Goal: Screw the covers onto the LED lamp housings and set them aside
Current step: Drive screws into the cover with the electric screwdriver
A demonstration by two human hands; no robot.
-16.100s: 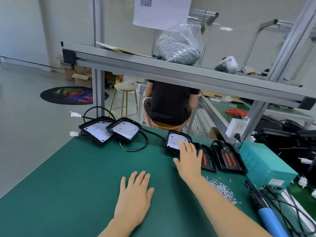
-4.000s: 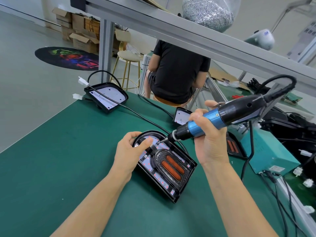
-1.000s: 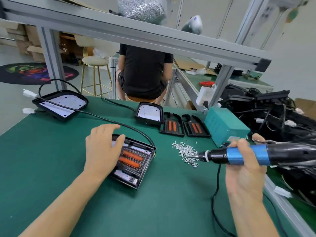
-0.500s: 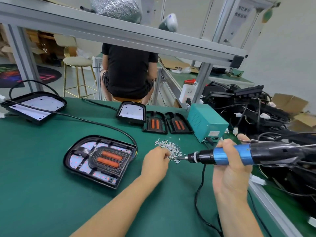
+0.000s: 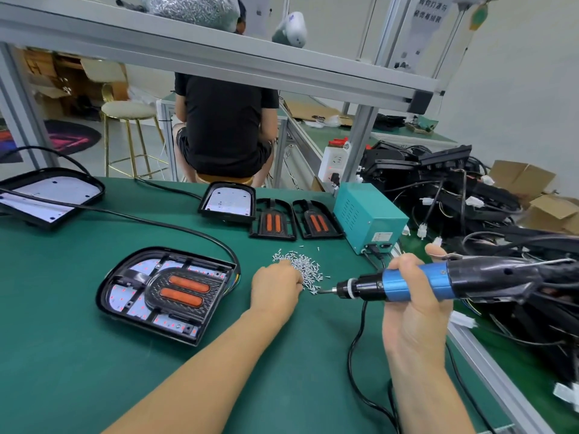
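Matt green mat on the tabletop, glossy black plastic lamp housing with translucent orange inserts, shiny metal screws at centre, screwdriver with blue anodised metal sleeve, brushed aluminium frame across the top

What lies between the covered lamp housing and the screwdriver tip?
In the head view, the left hand and the loose screw pile on the green mat lie there.

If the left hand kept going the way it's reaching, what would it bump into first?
The left hand reaches away from the person and is already at the screw pile, so it would meet the screws first. Beyond them lie two loose covers, though depth is hard to judge.
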